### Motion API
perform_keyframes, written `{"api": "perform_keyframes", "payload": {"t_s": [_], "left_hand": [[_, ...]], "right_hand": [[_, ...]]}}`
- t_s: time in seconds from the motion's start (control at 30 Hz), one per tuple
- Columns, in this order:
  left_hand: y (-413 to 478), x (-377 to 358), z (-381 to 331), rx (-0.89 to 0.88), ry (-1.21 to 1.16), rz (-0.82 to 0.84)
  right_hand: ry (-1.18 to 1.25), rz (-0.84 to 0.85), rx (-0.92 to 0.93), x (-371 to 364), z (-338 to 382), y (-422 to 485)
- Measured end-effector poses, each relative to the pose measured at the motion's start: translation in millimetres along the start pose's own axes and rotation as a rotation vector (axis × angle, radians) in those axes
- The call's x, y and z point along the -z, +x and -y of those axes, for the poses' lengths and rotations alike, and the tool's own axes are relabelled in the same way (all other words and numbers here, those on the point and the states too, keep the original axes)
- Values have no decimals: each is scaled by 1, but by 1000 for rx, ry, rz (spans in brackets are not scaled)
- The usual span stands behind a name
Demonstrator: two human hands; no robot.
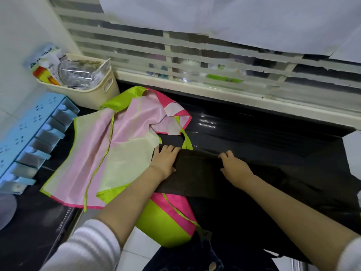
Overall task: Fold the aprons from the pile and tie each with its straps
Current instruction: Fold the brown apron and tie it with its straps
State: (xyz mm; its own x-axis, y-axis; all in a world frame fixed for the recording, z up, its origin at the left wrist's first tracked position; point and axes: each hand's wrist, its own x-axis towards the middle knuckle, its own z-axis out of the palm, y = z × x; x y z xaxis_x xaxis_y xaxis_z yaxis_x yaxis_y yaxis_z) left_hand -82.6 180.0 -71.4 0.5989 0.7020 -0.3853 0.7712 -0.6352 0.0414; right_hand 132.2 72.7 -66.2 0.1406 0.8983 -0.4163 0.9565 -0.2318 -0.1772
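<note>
A black apron lies folded into a band across the dark countertop, its loose part hanging off the front edge at the right. My left hand lies flat on the band's left end, fingers spread over the fold. My right hand grips the fold's top edge further right, fingers curled around the cloth. A pile of pink, pale and lime-green aprons lies crumpled to the left, with a green strap looping beside my left hand and part of the pile draping off the counter.
A cream basket full of packets stands at the back left corner. A light blue rack lies along the left edge. A window with striped blinds runs behind the counter. White floor tiles show below.
</note>
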Motion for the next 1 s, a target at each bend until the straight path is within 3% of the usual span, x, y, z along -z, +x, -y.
{"api": "perform_keyframes", "payload": {"t_s": [0.27,0.37,0.53,0.83,1.0], "left_hand": [[20,9,5,4,13,48],[29,17,10,-21,-19,-6],[41,20,8,10,-29,39],[38,8,1,64,10,-140],[12,2,0,274,-183,-321]], "right_hand": [[-72,-61,48,8,-12,7],[-31,-83,-2,7,-18,7],[-34,-70,-25,0,-18,13],[-89,-70,-77,-6,-13,22],[-60,-76,-128,-8,-10,22]]}}
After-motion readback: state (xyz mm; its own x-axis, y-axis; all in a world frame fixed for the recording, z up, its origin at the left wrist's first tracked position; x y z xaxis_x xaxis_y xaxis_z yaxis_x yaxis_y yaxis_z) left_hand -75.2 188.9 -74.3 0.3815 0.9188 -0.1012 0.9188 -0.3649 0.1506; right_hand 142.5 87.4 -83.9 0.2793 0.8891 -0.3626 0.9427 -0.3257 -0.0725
